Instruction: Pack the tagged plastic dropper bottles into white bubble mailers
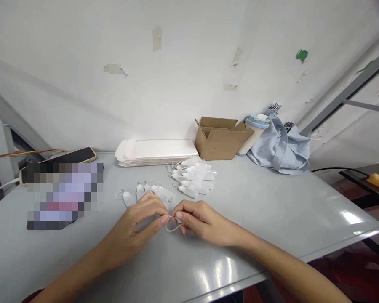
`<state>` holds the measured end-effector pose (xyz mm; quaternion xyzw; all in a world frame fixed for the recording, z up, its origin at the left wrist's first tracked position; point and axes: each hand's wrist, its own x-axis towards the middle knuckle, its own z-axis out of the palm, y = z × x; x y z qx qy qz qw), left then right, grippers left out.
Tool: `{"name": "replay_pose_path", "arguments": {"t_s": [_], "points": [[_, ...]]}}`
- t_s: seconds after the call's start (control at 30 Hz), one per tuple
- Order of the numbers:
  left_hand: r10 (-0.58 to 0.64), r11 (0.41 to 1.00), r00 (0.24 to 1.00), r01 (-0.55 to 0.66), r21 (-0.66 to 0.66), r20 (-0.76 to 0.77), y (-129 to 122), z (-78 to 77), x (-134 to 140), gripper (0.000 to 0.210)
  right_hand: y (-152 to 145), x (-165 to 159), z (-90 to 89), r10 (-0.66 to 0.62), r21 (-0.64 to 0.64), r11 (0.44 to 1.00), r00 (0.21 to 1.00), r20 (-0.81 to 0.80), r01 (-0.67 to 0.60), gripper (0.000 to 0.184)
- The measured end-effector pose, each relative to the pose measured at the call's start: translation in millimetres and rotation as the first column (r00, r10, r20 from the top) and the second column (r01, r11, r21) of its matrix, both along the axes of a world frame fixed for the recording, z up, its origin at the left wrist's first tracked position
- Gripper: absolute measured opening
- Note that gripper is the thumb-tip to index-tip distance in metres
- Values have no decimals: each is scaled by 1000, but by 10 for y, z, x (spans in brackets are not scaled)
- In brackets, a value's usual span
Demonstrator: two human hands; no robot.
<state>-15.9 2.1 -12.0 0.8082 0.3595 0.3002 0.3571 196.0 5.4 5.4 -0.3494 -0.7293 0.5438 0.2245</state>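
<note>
My left hand (145, 219) is closed, thumb and fingertips pinching a thin white cord loop (169, 230) just over the table. Facing it, my right hand (197, 219) is closed on the other part of the cord and a small white piece, mostly hidden by the fingers. Right beyond my hands lie a few small translucent white tube-like pieces with cord loops (162, 193). A larger pile of the same white pieces (196, 176) sits slightly farther back to the right, many with their loops pointing left.
Flat white cartons (158, 151) are stacked by the wall, beside an open brown cardboard box (222, 141). A blue-lidded cup (254, 130) and a light blue cloth bag (281, 147) stand at right. At left are a phone (78, 155) with a cable and a blurred-out device (66, 193).
</note>
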Motion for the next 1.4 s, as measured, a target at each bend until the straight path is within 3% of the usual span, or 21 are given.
{"name": "replay_pose_path", "arguments": {"t_s": [0.7,0.87,1.23,1.4], "points": [[-30,999,999,30,17,-22,-42,22,20,25,10,13,3,48,30,998,999,0,-48,23],[-49,998,999,49,43,1,-59,1,47,24,-40,-19,3,-9,3,1000,1000,6,9,11],[-117,987,993,119,108,-24,-136,-62,97,25,-41,-1,-46,100,115,988,992,71,-107,8],[-85,985,995,92,144,-53,-85,-40,79,26,-69,-62,-92,69,118,990,996,50,-75,5]]}}
